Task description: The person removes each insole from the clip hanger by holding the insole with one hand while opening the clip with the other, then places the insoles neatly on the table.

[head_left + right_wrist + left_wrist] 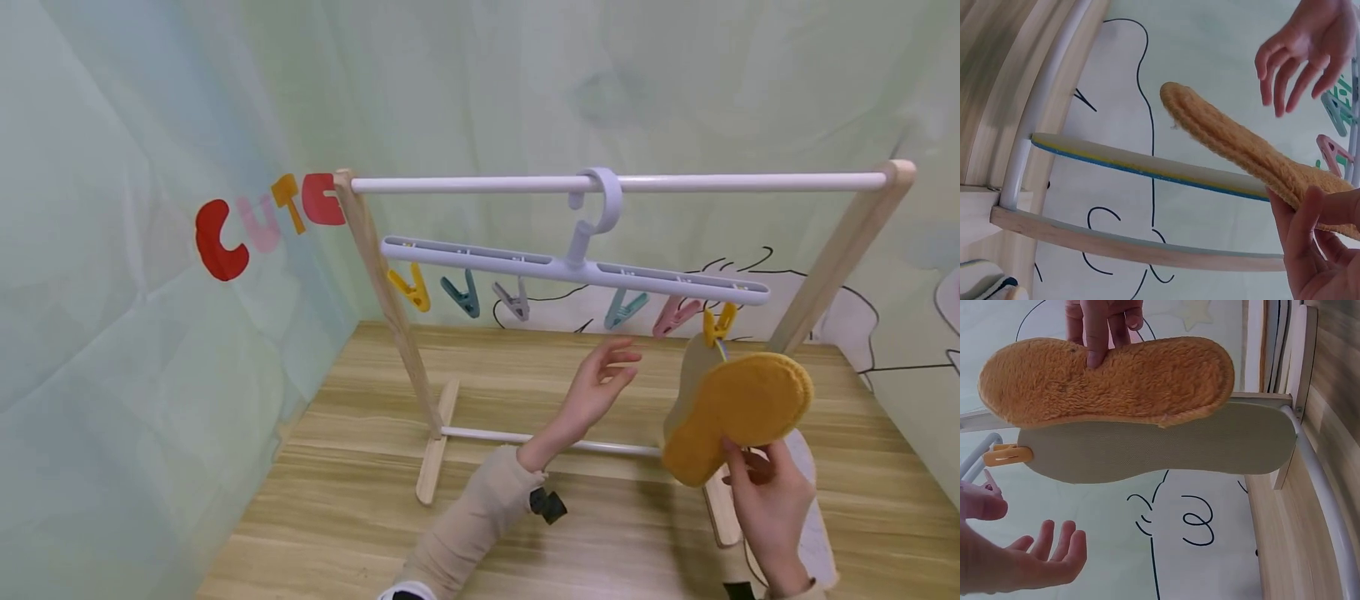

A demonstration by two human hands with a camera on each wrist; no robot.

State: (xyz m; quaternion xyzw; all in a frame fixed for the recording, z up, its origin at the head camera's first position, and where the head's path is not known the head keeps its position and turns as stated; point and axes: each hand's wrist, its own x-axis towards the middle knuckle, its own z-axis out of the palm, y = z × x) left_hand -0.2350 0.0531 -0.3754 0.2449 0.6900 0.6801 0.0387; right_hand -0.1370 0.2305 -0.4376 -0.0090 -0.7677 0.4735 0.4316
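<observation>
My right hand (772, 492) pinches the edge of a fuzzy orange-brown insole (750, 400), held up at the right of the rack. Behind it a beige insole (1166, 447) hangs from a yellow clip (720, 323) at the right end of a lilac hanger (555, 265). In the right wrist view this hanging insole shows a yellow and blue edge. My left hand (592, 392) is raised below the hanger's middle, its fingers loosely bent and nothing in them. Nearest above it are a teal clip (625, 308) and a pink clip (675, 315).
The hanger hooks over the white top rail (465, 185) of a wooden rack (397, 333). Several more clips, among them a grey one (513, 298), hang at the hanger's left. More insoles (817, 533) lie on the wood-grain table (315, 500) beside the rack's right foot.
</observation>
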